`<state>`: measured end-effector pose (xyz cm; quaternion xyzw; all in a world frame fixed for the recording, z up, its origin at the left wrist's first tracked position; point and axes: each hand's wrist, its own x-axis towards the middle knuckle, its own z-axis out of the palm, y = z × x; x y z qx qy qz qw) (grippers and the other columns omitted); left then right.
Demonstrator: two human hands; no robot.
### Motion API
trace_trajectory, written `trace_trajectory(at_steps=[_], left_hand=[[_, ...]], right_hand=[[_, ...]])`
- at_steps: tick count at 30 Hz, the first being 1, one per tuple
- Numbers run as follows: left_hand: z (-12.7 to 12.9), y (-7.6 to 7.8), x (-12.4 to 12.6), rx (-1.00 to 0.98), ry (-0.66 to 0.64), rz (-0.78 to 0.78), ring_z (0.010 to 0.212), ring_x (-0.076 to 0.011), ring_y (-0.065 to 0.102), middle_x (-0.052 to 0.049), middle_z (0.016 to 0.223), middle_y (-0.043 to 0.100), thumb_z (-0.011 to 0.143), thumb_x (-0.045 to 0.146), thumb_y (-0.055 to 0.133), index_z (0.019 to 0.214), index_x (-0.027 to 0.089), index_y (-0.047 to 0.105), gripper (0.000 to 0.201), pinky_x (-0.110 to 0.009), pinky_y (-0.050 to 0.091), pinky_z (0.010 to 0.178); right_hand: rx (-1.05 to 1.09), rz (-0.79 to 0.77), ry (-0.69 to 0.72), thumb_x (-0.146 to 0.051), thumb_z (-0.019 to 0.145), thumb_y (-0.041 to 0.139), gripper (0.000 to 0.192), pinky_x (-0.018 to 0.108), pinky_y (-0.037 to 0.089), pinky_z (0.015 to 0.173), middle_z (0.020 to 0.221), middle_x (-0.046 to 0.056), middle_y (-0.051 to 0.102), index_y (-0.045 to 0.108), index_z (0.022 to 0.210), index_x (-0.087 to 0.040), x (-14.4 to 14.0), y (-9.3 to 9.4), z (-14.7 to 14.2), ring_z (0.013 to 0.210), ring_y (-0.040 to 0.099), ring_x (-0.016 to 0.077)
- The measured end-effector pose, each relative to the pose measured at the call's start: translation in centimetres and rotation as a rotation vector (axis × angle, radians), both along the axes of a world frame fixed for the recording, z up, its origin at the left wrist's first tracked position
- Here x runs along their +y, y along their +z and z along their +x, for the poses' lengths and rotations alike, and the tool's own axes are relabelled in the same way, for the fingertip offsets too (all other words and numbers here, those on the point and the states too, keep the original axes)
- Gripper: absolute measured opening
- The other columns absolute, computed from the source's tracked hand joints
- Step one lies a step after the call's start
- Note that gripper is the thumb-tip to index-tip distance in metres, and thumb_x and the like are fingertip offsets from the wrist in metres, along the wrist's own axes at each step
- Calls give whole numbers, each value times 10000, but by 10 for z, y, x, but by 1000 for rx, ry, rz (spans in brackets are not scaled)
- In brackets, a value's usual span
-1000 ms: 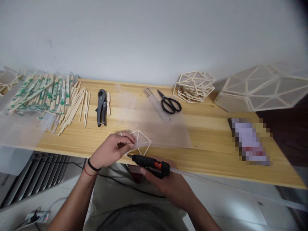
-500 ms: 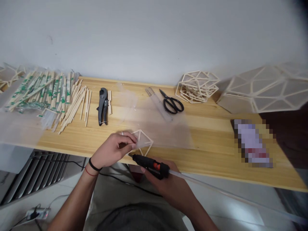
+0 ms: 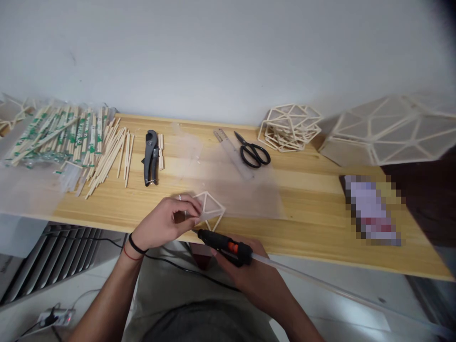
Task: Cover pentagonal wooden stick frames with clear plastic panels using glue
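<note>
Head view: the left hand [image 3: 167, 223] pinches the near-left corner of a small stick frame [image 3: 211, 209] against the table [image 3: 313, 209], fingers pressed together on it. Just right and nearer the body, the right hand [image 3: 249, 270] is closed around a black glue gun [image 3: 224, 243], its nozzle close to the frame's near edge. The frame looks light, stiff and brittle at its joints, so it is best held at a corner. It lies close to the table's front edge. Farther out, a clear sheet [image 3: 245, 190], a cutter [image 3: 151, 156] and scissors [image 3: 253, 153] lie well apart, with bare wood to the right.
</note>
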<state>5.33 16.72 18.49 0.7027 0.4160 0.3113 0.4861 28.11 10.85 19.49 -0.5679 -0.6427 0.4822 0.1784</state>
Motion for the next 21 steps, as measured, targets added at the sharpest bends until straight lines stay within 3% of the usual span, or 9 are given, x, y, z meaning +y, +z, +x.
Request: trace_trajectory(at_steps=[9,21], left_hand=[[-1,-3,0,-15,-9,1,1029,-229,705,-78,973,741,902,197,758,807,191,797,103,-404,527,1000],[-2,-7,0,-16,-10,14,1040,-246,703,-87,973,743,863,224,820,773,198,815,94,-416,539,983]], right_hand=[[46,-25,-26,-260,906,594,177,306,539,728,782,14,764,732,796,-261,0,4,2,759,702,226],[13,-7,-41,-314,934,586,236,285,512,654,758,9,754,716,746,-251,-5,3,8,696,676,208]])
